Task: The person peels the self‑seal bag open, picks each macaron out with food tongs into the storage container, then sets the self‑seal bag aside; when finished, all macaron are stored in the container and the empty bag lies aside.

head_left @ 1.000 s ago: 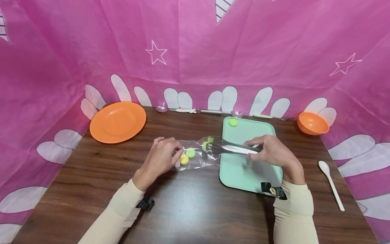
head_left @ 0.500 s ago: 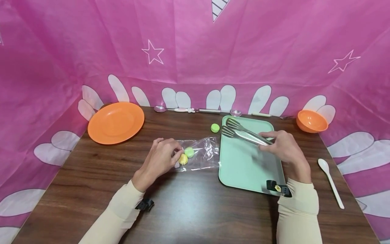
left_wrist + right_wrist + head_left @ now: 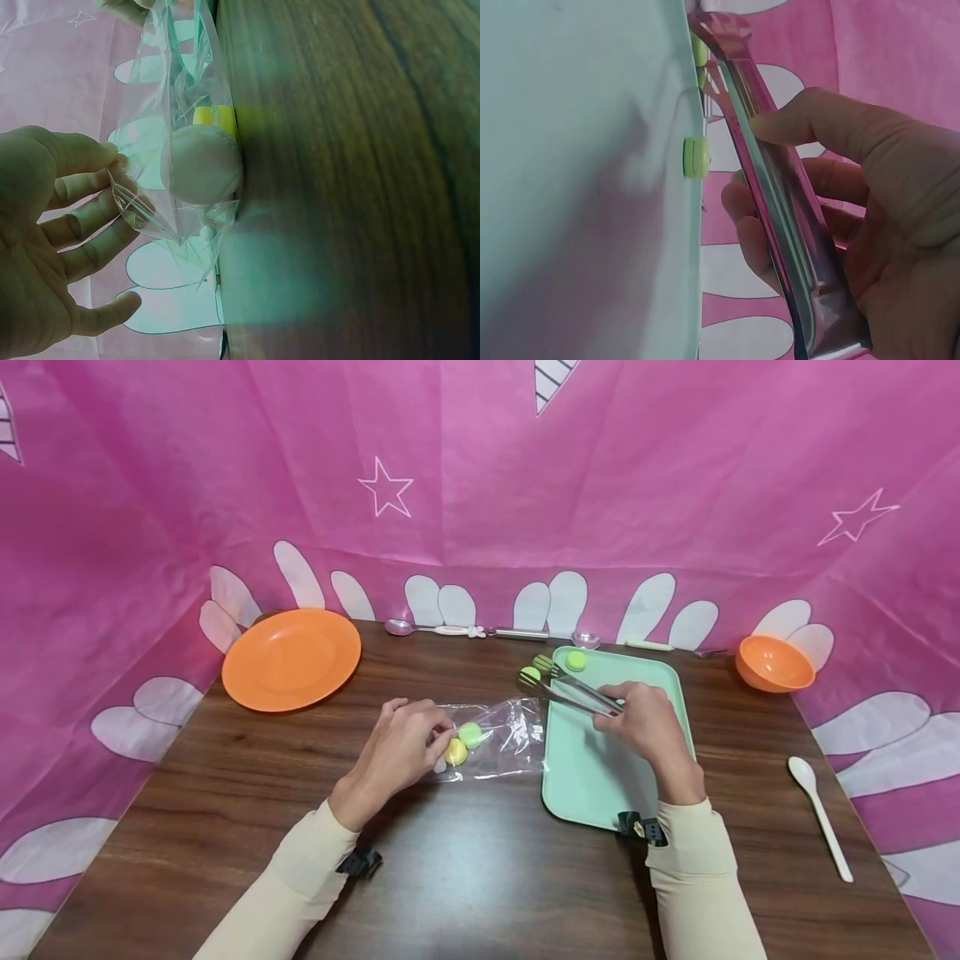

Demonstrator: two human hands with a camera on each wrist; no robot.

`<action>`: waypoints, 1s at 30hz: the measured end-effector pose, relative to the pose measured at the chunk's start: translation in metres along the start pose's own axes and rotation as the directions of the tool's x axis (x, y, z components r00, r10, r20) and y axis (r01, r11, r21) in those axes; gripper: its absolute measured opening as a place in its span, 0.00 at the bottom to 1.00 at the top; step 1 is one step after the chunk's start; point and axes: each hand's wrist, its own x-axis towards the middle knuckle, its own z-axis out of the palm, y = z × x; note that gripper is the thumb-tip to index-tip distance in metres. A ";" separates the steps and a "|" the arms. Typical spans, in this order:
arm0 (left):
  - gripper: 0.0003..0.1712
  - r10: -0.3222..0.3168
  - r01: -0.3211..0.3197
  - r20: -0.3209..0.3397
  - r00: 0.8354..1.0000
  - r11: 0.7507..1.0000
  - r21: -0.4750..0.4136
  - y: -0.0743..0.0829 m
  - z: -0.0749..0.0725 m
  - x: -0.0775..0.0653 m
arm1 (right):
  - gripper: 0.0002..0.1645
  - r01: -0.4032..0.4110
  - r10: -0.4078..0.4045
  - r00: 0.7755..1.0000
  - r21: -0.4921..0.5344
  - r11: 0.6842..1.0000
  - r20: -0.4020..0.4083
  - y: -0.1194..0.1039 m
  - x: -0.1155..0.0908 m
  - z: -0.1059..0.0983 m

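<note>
My left hand (image 3: 401,747) pinches the closed end of a clear plastic bag (image 3: 504,755) lying on the table. Inside the bag are a green macaron (image 3: 469,735), a yellow macaron (image 3: 455,752) and a pale macaron (image 3: 201,163). Over the mint tray (image 3: 592,781), my right hand (image 3: 651,727) grips metal tongs (image 3: 579,695), thumb on one arm and fingers on the other. Their slotted tips stand apart around a green macaron (image 3: 530,673) on the table, left of the tray; whether they touch it I cannot tell. Another green macaron (image 3: 576,661) sits at the tray's far left corner.
An orange plate (image 3: 292,660) stands at the back left, an orange bowl (image 3: 775,665) at the back right. Several utensils, including a metal spoon (image 3: 399,627), line the back edge. A white spoon (image 3: 821,818) lies at the right.
The tongs left the bag's mouth, swung right over the tray, then came back left to the green macaron. That macaron, earlier at the bag's mouth, now lies on the table. The left hand stays put.
</note>
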 end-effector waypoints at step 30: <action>0.04 0.007 -0.007 -0.009 1.000 1.000 -0.002 0.001 0.001 0.000 | 0.34 -0.333 0.333 0.937 0.019 0.943 -0.106 0.056 -0.023 -0.042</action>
